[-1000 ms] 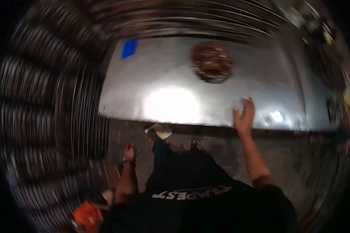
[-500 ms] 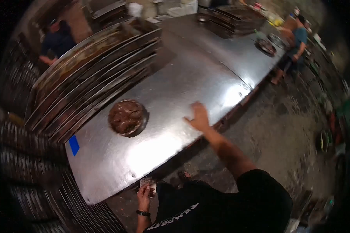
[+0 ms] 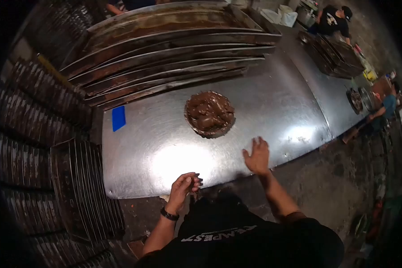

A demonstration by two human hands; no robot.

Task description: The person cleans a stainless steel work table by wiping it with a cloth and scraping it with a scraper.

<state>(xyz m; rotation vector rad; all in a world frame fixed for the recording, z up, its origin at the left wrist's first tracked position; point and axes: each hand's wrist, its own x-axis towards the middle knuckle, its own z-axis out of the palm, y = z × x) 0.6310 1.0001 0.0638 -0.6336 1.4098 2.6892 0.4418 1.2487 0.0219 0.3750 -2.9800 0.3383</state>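
Chocolate-brown mass [image 3: 209, 113] in a round dish, resting on a long steel table [image 3: 165, 147], beyond both hands and apart from them.

Left to right: stacked metal trays [image 3: 82, 187] stand left of the left hand; a blue tape patch [image 3: 118, 118] lies on the table up and left of that hand. Left hand [image 3: 183, 186], with a dark wristband, hangs at the table's near edge with its fingers curled narrowly together; whether they pinch anything cannot be told. The brown mass sits ahead, between the two hands' lines and nearer the right. Right hand [image 3: 257, 156] is spread wide and flat over the table, holding nothing. More long trays [image 3: 165, 53] are stacked behind the mass. Far right of the right hand, another person [image 3: 385, 109] stands at the table's end.
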